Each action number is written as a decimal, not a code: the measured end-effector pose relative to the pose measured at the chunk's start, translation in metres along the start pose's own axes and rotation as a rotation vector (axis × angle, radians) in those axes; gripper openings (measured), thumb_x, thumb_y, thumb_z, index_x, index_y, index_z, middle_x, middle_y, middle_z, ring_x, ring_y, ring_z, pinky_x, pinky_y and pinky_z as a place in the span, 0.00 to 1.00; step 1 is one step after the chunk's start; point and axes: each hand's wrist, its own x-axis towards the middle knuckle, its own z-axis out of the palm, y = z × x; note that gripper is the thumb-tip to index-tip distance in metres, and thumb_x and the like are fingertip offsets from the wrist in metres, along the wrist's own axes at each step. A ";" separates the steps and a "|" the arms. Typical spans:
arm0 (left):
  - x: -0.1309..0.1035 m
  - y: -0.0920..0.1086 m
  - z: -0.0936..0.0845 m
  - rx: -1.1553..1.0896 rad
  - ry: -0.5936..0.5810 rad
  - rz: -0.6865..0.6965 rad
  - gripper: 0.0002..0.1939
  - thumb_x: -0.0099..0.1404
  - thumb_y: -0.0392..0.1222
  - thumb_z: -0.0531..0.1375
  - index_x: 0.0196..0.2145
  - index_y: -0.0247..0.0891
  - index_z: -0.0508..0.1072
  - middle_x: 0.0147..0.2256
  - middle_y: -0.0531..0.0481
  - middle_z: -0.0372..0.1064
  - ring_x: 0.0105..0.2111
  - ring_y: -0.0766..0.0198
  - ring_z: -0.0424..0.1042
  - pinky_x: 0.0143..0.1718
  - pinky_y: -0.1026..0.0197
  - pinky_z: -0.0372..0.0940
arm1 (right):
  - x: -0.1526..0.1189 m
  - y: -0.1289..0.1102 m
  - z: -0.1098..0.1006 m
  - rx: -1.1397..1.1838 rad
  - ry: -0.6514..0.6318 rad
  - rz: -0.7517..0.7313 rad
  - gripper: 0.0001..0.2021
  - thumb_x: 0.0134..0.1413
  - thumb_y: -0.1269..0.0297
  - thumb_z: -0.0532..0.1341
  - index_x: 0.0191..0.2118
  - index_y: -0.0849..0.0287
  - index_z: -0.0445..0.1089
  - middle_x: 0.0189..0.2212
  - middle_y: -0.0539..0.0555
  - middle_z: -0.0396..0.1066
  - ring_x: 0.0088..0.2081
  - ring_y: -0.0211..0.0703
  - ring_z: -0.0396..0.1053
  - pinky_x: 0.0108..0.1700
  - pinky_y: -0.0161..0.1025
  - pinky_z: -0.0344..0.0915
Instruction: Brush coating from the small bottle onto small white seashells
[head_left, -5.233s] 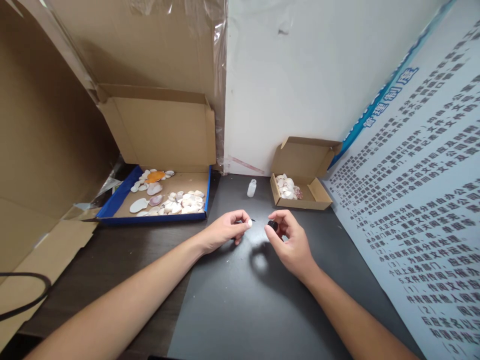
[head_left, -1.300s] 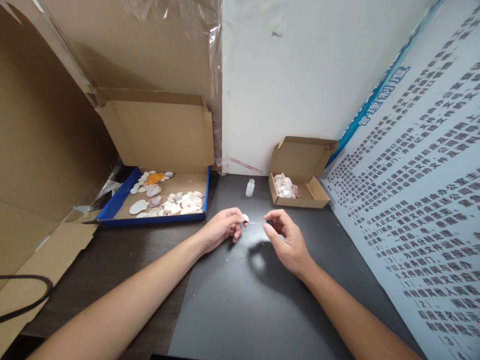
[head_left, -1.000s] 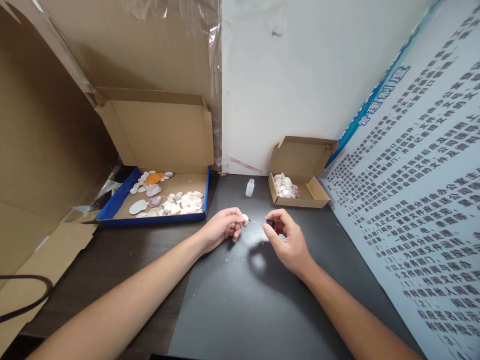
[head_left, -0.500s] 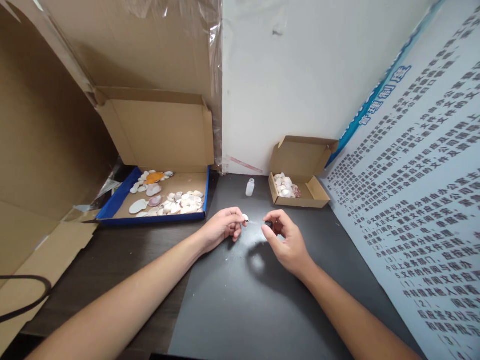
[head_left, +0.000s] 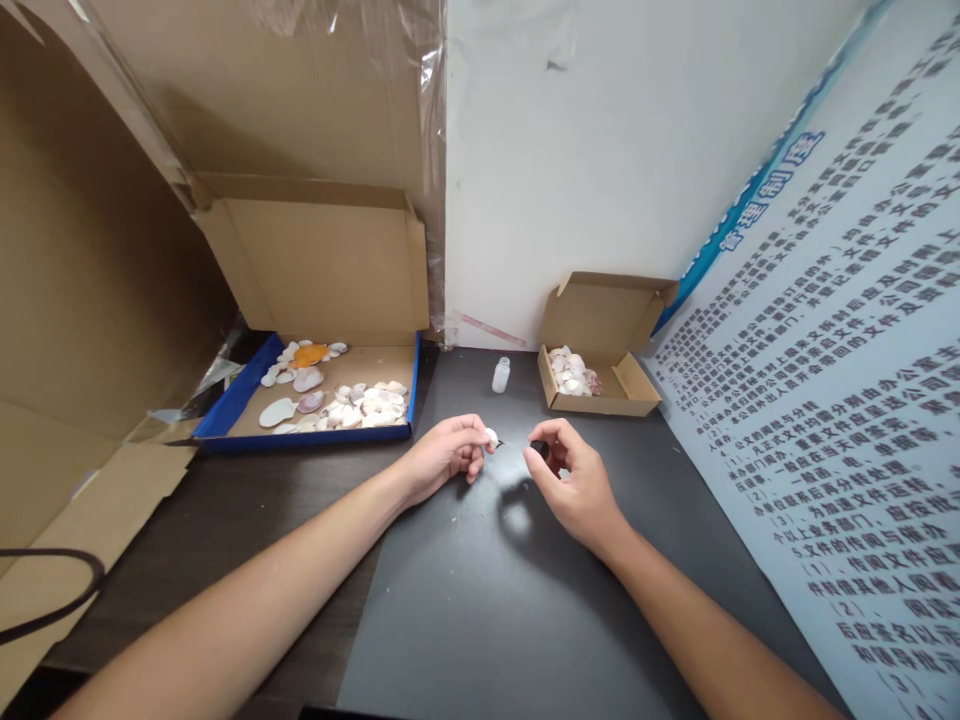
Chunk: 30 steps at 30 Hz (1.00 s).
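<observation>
My left hand pinches a small white seashell between thumb and fingertips. Across a narrow gap, my right hand grips a black bottle cap. A small dark tip shows right beside the shell; whether it touches the shell, and how it joins the cap, I cannot make out. Beyond both hands, a small whitish open bottle stands upright on the dark grey mat.
At the left, an open cardboard box with a blue rim holds many shells, one of them orange. A smaller open cardboard box with shells stands at the back right. A printed poster borders the right side, and a white wall rises behind.
My right hand and the black cap have shifted very slightly to the right. The shell in my left hand shows a little more of its white surface. The bottle and boxes stay put.
</observation>
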 end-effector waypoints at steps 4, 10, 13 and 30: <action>0.000 0.000 0.000 -0.002 -0.007 0.000 0.09 0.56 0.41 0.64 0.28 0.35 0.67 0.28 0.52 0.68 0.19 0.73 0.64 0.19 0.67 0.59 | 0.000 0.000 -0.001 0.030 0.006 -0.003 0.05 0.56 0.63 0.59 0.36 0.56 0.63 0.21 0.44 0.58 0.21 0.36 0.57 0.25 0.34 0.57; -0.001 0.000 0.000 -0.003 0.003 0.001 0.09 0.56 0.40 0.64 0.28 0.35 0.66 0.28 0.52 0.68 0.19 0.73 0.64 0.19 0.67 0.59 | 0.000 0.003 0.000 -0.016 0.004 -0.004 0.05 0.55 0.63 0.60 0.36 0.56 0.64 0.22 0.45 0.59 0.23 0.36 0.57 0.26 0.34 0.57; -0.001 0.001 0.001 -0.004 0.003 0.003 0.09 0.56 0.40 0.63 0.29 0.35 0.66 0.28 0.52 0.68 0.19 0.73 0.63 0.19 0.67 0.59 | 0.000 0.003 0.001 -0.002 -0.001 -0.005 0.04 0.56 0.63 0.59 0.36 0.56 0.63 0.23 0.45 0.60 0.23 0.36 0.58 0.27 0.35 0.58; -0.003 -0.006 0.001 -0.092 0.044 0.124 0.11 0.55 0.41 0.65 0.28 0.37 0.64 0.24 0.57 0.64 0.17 0.73 0.61 0.18 0.68 0.58 | 0.016 0.005 0.024 0.101 0.146 0.083 0.07 0.57 0.60 0.59 0.36 0.56 0.64 0.23 0.43 0.55 0.23 0.35 0.55 0.26 0.34 0.55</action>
